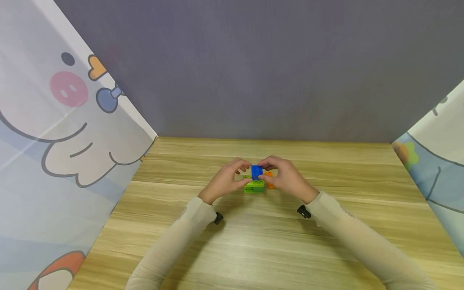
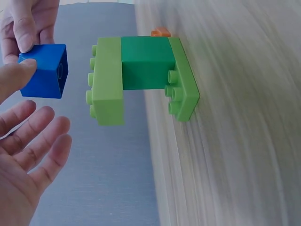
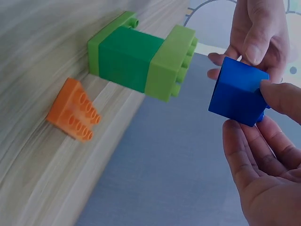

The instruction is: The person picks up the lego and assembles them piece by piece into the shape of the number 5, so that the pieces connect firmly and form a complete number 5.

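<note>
My right hand (image 1: 288, 180) pinches a blue toy building block (image 1: 257, 172) between thumb and fingers, raised above the stack. On the other side of that block is my left hand (image 1: 227, 179); its thumb (image 2: 16, 77) overlaps the block in the left wrist view, though contact is uncertain. The left fingers (image 2: 49, 146) stay spread, apart from the block. Beneath and beside the hands stands a stack: a light green base block (image 2: 188, 89), a dark green block (image 3: 124, 59) on it, and a long light green block (image 2: 108, 82) on top.
An orange block with studs (image 3: 75, 110) lies on the wooden table (image 1: 239, 241), to the right of the stack. A grey panel (image 1: 253, 72) rises behind the table. Printed panels (image 1: 90, 141) flank it on both sides.
</note>
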### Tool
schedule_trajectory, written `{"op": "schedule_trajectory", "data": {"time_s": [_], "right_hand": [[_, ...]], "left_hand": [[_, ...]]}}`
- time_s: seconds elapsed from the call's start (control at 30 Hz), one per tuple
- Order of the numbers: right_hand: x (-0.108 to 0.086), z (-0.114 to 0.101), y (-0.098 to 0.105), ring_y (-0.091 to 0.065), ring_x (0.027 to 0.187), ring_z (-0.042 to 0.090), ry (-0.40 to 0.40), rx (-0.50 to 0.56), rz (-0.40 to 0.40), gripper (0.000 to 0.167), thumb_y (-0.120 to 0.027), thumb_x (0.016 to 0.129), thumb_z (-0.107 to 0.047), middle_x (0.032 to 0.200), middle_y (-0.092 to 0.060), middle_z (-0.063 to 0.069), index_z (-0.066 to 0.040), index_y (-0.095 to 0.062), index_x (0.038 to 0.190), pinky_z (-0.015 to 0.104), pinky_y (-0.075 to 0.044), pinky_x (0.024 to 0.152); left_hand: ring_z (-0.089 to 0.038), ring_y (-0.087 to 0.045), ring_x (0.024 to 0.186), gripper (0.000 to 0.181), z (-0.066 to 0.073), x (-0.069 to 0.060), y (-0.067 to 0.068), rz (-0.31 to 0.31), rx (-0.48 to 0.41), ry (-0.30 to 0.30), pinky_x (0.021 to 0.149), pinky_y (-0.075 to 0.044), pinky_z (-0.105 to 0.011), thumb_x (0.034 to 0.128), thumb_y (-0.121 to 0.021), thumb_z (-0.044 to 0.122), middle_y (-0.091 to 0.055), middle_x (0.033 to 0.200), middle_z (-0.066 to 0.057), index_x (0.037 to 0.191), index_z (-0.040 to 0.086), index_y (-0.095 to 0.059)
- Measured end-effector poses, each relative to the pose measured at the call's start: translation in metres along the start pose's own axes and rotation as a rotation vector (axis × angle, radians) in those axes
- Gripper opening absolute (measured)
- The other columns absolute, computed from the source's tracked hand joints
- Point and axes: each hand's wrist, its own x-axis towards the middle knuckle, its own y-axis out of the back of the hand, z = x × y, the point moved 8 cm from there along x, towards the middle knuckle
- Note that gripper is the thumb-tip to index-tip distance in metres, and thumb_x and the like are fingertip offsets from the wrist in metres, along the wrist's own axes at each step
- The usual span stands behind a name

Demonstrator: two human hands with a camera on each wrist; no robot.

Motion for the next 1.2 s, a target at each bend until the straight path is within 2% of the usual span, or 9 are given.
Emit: {"op": "schedule_trajectory", "data": {"time_s": [0.1,0.3,0.57,0.73,0.87,1.0,1.2], "right_hand": [[0.0,-0.005,0.0,-0.063,0.093,0.026,0.025,-0.004,0.004,0.029,-0.076,0.08,-0.01,0.103,-0.063,0.0,-0.008,-0.066,0.107,0.044,-0.052,0.081],[0.0,-0.008,0.0,-0.063,0.094,0.027,0.037,-0.012,0.008,0.029,-0.076,0.08,-0.011,0.104,-0.063,-0.001,-0.009,-0.066,0.108,0.044,-0.052,0.081],[0.001,-0.006,-0.004,-0.064,0.093,0.025,0.025,0.004,-0.005,0.029,-0.076,0.081,-0.011,0.103,-0.063,-0.001,-0.009,-0.066,0.108,0.044,-0.052,0.081],[0.001,-0.005,-0.008,-0.064,0.092,0.026,0.021,0.011,-0.03,0.03,-0.077,0.08,-0.01,0.104,-0.064,0.002,-0.007,-0.066,0.108,0.044,-0.052,0.081],[0.001,-0.001,-0.009,-0.064,0.092,0.029,0.003,0.004,-0.035,0.03,-0.076,0.081,-0.01,0.104,-0.064,0.009,-0.006,-0.065,0.108,0.043,-0.053,0.08],[-0.001,0.005,-0.01,-0.064,0.091,0.03,-0.008,0.003,-0.027,0.03,-0.076,0.081,-0.007,0.104,-0.064,0.014,-0.006,-0.065,0.108,0.044,-0.053,0.079],[-0.004,0.018,-0.014,-0.064,0.092,0.029,-0.041,-0.014,-0.052,0.031,-0.075,0.081,-0.008,0.106,-0.064,0.014,-0.004,-0.065,0.11,0.043,-0.053,0.079]], "left_hand": [[-0.026,-0.059,0.094,0.039,0.002,0.0,0.002,0.021,0.013,-0.002,0.079,-0.052,-0.04,0.0852,-0.073,0.02,-0.058,0.108,-0.012,0.119,0.008,-0.057],[-0.024,-0.059,0.09,0.036,0.006,0.0,0.004,0.041,0.021,-0.029,0.076,-0.052,-0.04,0.0865,-0.071,0.019,-0.059,0.105,-0.011,0.117,0.008,-0.058],[-0.019,-0.058,0.085,0.028,0.009,-0.001,0.006,0.052,0.018,-0.065,0.073,-0.051,-0.032,0.0896,-0.067,0.023,-0.059,0.102,-0.009,0.112,0.01,-0.059],[-0.018,-0.057,0.08,0.025,0.006,-0.004,0.006,0.057,0.016,-0.072,0.071,-0.052,-0.031,0.0885,-0.068,0.023,-0.059,0.097,-0.008,0.108,0.01,-0.06],[-0.016,-0.056,0.078,0.024,0.001,-0.007,0.007,0.063,0.017,-0.05,0.069,-0.051,-0.031,0.087,-0.069,0.02,-0.06,0.096,-0.008,0.107,0.009,-0.06],[-0.02,-0.058,0.077,0.024,-0.005,-0.011,0.009,0.078,0.013,-0.031,0.069,-0.052,-0.034,0.0857,-0.07,0.017,-0.061,0.095,-0.008,0.106,0.009,-0.061],[-0.01,-0.056,0.076,0.023,-0.009,-0.014,0.011,0.088,0.048,-0.033,0.068,-0.049,-0.024,0.0855,-0.07,0.015,-0.062,0.094,-0.006,0.106,0.008,-0.061]]}}
